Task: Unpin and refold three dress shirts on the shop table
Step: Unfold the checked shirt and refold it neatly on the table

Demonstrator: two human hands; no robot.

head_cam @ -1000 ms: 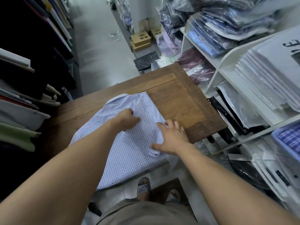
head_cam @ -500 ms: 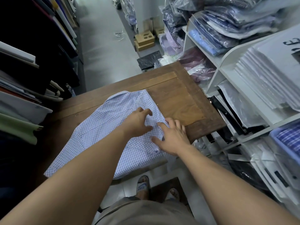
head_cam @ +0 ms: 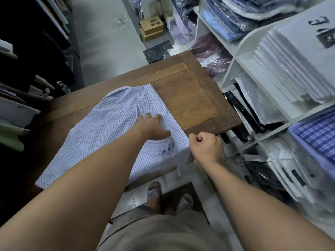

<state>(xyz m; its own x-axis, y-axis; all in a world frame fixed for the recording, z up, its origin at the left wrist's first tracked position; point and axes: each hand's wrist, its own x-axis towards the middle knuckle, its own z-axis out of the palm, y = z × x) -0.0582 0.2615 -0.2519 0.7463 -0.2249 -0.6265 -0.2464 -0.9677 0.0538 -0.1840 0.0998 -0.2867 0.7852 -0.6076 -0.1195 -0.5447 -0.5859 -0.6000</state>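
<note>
Lying on table: the checked shirt is lying spread out on the near left part of the wooden table, and its near edge is hanging a little over the table's front.
Left hand: the left hand is resting palm down on the right part of the shirt. Its fingers are spreading straight and pressing the cloth, not gripping it.
Right hand: the right hand is hovering just beside the shirt's near right corner, past the table edge. Its fingers are curling tight into a fist, and I cannot tell if something small is sitting inside.
Shirt strip: a narrow strip of the shirt is hanging down beside the right wrist.
Shelves: white shelves on the right are holding bagged shirts.
</note>
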